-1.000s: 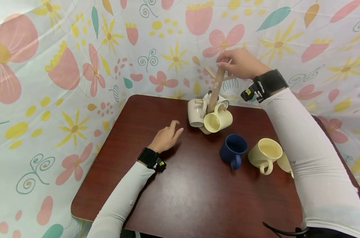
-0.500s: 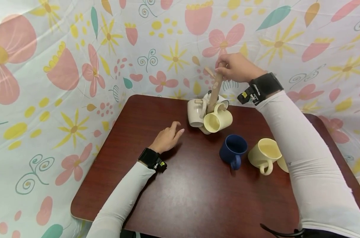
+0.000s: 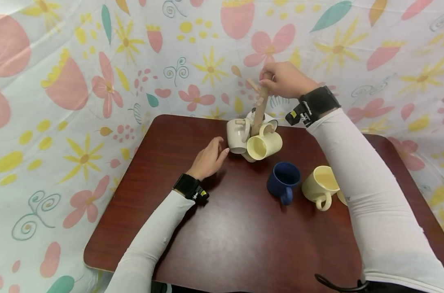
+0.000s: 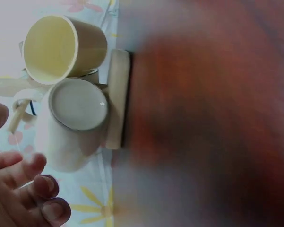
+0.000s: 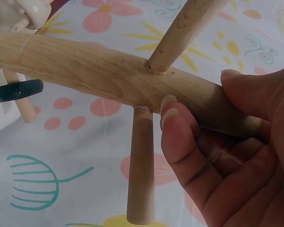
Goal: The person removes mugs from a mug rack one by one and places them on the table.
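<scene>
A wooden mug tree (image 3: 259, 106) stands at the back of the table. My right hand (image 3: 287, 79) grips the top of its post, fingers and thumb curled round the wood just above the upper pegs, as the right wrist view shows. On the lower pegs hang a white mug (image 3: 236, 138), a pale yellow mug (image 3: 264, 145) with its mouth facing forward, and another white mug with a dark rim, partly hidden behind the post. My left hand (image 3: 207, 158) is beside the white mug, fingers loosely bent and holding nothing; its fingertips (image 4: 54, 210) are close to the mug in the left wrist view.
A dark blue mug (image 3: 283, 183) stands upright in front of the mug tree. To its right is a yellow mug (image 3: 320, 187), with another pale yellow piece (image 3: 342, 198) mostly hidden behind my right sleeve. A flowered cloth (image 3: 207, 49) hangs behind the brown table (image 3: 222, 244).
My left hand has moved forward and right, closer to the white mug. My right hand has come down slightly and curled round the post top. The head view has shifted a little.
</scene>
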`<action>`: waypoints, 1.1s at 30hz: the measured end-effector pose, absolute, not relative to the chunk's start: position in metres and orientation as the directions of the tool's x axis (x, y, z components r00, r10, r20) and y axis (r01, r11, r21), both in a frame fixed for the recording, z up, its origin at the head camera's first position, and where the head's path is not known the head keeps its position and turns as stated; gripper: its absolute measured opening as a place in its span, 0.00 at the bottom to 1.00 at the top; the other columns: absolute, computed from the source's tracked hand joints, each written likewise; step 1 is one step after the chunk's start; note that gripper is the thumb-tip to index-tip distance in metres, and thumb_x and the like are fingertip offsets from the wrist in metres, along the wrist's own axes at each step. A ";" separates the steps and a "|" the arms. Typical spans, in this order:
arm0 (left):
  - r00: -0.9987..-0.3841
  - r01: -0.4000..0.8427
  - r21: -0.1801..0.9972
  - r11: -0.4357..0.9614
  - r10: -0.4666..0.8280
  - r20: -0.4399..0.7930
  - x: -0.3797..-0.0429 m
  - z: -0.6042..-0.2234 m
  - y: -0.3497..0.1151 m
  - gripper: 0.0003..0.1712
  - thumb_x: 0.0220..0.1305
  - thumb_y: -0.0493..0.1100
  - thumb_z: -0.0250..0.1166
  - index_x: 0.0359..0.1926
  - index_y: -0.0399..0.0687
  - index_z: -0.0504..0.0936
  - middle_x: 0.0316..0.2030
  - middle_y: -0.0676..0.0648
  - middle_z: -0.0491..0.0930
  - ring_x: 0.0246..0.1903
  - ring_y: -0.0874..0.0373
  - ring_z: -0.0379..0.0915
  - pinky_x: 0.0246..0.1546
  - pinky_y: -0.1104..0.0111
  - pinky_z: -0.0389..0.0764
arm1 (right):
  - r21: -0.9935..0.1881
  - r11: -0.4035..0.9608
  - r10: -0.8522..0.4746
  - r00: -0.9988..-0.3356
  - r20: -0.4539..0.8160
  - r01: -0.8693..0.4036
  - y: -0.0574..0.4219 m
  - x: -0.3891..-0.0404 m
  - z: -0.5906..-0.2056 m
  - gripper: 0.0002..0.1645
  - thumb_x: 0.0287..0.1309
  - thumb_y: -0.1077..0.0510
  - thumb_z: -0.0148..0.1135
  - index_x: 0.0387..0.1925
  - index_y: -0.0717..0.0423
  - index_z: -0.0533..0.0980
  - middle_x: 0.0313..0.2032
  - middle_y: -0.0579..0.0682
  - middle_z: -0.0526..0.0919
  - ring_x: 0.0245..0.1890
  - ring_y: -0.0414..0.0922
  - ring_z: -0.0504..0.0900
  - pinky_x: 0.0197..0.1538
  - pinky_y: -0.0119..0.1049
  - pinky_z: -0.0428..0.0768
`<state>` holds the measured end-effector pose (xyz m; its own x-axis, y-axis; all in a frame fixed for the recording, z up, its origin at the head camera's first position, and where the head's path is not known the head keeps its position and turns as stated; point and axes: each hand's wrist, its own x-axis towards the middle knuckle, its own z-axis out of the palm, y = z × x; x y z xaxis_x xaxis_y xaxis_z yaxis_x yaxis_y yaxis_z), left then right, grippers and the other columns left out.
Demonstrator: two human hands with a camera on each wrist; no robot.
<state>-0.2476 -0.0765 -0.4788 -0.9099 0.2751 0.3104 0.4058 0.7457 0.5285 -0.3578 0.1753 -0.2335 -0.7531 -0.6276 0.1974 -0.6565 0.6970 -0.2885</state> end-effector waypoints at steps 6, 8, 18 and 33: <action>-0.896 0.417 0.535 0.734 0.231 0.380 -0.260 -0.462 -0.070 0.30 0.82 0.51 0.52 0.73 0.38 0.59 0.60 0.38 0.69 0.40 0.48 0.76 0.40 0.57 0.79 | -0.255 0.703 -0.631 -0.747 0.209 -0.664 0.165 -0.357 -0.233 0.10 0.73 0.58 0.58 0.45 0.63 0.78 0.36 0.57 0.88 0.23 0.31 0.77 0.34 0.24 0.74; -0.901 0.403 0.541 0.738 0.218 0.374 -0.265 -0.457 -0.068 0.32 0.81 0.51 0.52 0.74 0.38 0.58 0.62 0.37 0.68 0.45 0.47 0.77 0.45 0.56 0.80 | -0.246 0.708 -0.631 -0.749 0.201 -0.662 0.161 -0.358 -0.233 0.11 0.73 0.58 0.57 0.46 0.63 0.78 0.36 0.56 0.87 0.23 0.32 0.78 0.35 0.26 0.74; -0.957 0.276 0.583 0.764 0.165 0.238 -0.294 -0.441 -0.053 0.41 0.78 0.63 0.52 0.77 0.41 0.56 0.69 0.38 0.67 0.63 0.46 0.74 0.58 0.53 0.79 | -0.147 0.752 -0.631 -0.767 0.120 -0.642 0.140 -0.355 -0.227 0.13 0.72 0.58 0.57 0.44 0.67 0.80 0.41 0.64 0.86 0.45 0.60 0.83 0.56 0.52 0.78; -0.970 0.179 0.550 0.816 0.052 0.240 -0.314 -0.420 -0.041 0.29 0.74 0.69 0.54 0.40 0.47 0.78 0.33 0.46 0.80 0.30 0.52 0.78 0.34 0.57 0.80 | -0.107 0.777 -0.616 -0.784 0.072 -0.620 0.128 -0.354 -0.221 0.14 0.71 0.59 0.57 0.43 0.68 0.81 0.43 0.66 0.85 0.44 0.61 0.82 0.56 0.54 0.79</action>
